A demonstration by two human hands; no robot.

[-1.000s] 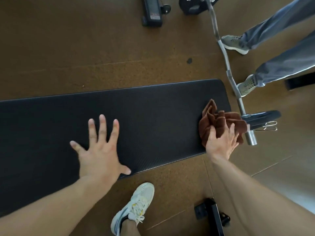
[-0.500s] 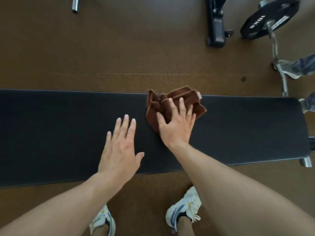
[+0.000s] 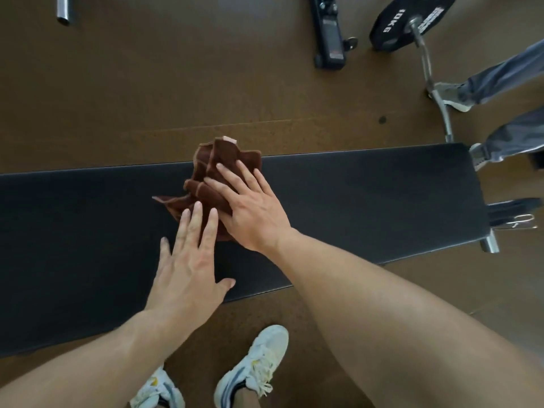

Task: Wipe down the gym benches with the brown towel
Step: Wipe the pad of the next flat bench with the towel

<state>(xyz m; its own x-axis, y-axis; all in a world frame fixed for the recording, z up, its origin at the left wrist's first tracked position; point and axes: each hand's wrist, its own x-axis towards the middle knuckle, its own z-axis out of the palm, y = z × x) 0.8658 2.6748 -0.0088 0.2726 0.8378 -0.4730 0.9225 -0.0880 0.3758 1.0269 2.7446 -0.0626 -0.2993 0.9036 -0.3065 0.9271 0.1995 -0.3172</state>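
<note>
A long black padded gym bench [image 3: 368, 201] runs left to right across the view. A crumpled brown towel [image 3: 215, 163] lies on the bench near its far edge, one corner sticking out past that edge. My right hand [image 3: 250, 207] presses flat on the towel with straight fingers spread. My left hand [image 3: 188, 260] lies flat on the bench just to its left, and its fingertips touch the towel's near edge.
A curl bar [image 3: 432, 81] with a black 10 kg plate [image 3: 409, 22] lies on the brown floor at the far right. Another person's legs [image 3: 506, 83] stand there. A black bench foot [image 3: 329, 33] sits beyond. My white shoes [image 3: 250, 369] are below.
My right hand has slid the towel leftward along the bench from its right end. The towel now reaches the far edge, and my left fingertips touch it.
</note>
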